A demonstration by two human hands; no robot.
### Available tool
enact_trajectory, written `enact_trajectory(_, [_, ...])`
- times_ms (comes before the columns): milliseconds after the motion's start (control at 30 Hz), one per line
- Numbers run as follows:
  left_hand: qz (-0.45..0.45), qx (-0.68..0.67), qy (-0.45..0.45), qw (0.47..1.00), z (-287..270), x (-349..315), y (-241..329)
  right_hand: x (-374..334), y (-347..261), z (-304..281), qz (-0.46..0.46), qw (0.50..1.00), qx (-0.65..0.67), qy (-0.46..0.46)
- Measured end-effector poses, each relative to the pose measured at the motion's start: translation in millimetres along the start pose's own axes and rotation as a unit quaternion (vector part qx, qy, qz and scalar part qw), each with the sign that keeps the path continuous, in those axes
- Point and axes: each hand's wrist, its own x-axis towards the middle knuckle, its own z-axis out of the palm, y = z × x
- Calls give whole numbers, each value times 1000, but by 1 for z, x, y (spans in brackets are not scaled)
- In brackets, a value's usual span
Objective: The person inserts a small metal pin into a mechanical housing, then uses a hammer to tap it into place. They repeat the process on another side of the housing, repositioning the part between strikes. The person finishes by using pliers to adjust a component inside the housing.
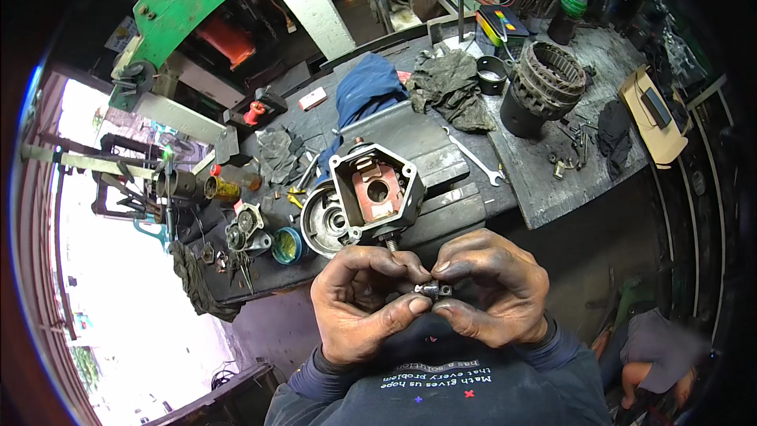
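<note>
Between the fingertips of both hands is a small shiny metal fitting, held level just above my shirt front. My left hand pinches its left end with thumb and fingers. At the other end my right hand closes on it the same way. Grime darkens the fingers. Directly beyond the hands, an open metal housing with a reddish inner face and a round hole is at the bench edge; a threaded stud sticks out below it. Against its left side leans a round metal cover.
An open-end wrench lies right of the housing. Farther back are a blue cloth, a dark rag and a large toothed drum. A grease tub stands at left. Another person is low at right.
</note>
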Motion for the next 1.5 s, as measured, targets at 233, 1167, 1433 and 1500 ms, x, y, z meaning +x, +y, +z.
enact_trajectory(233, [-28, -34, -1, 999, -8, 2, 5, 2, -3, 12, 3, 1000, -16, 8])
enact_trajectory(1167, [93, 176, -146, 969, -45, 22, 16, -17, 1, 53, 103, 973, 173, 117])
enact_trajectory(1433, [228, 185, -62, 954, -52, 36, 30, -7, 25, 39, 75, 968, 102, 217])
enact_trajectory(1500, [261, 292, -2, 920, -56, 50, 30, 0, 34, 34, 39, 977, 23, 208])
